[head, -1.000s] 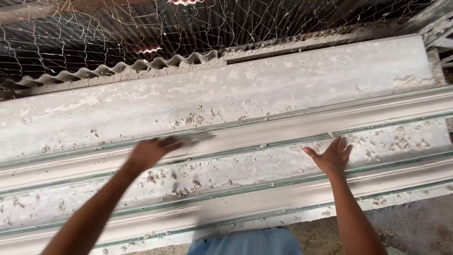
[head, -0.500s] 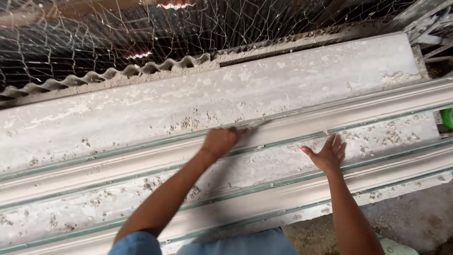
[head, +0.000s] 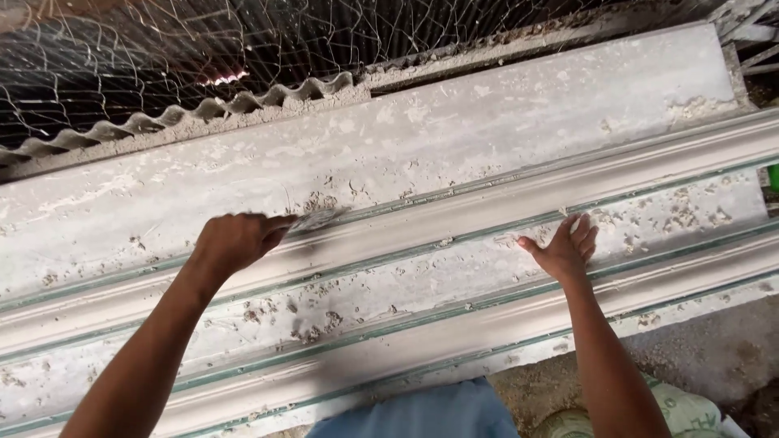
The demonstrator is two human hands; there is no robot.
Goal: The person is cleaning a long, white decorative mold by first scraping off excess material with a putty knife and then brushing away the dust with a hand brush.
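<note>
Scraper blade (head: 316,220) blurred, handle hidden inside left hand (head: 235,241); green object (head: 773,176) edge-cropped.

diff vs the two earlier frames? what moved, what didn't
The left hand slid rightward along the upper plaster moulding, drawing a flat scraper blade over its surface; it is gripped shut on the tool's handle throughout. The right hand stayed open, palm flat on the strip between the mouldings. The wire mesh and corrugated sheet behind are unchanged apart from the camera shifting.

Single head view, steeply downward and close over long plaster mouldings (head: 454,223).
</note>
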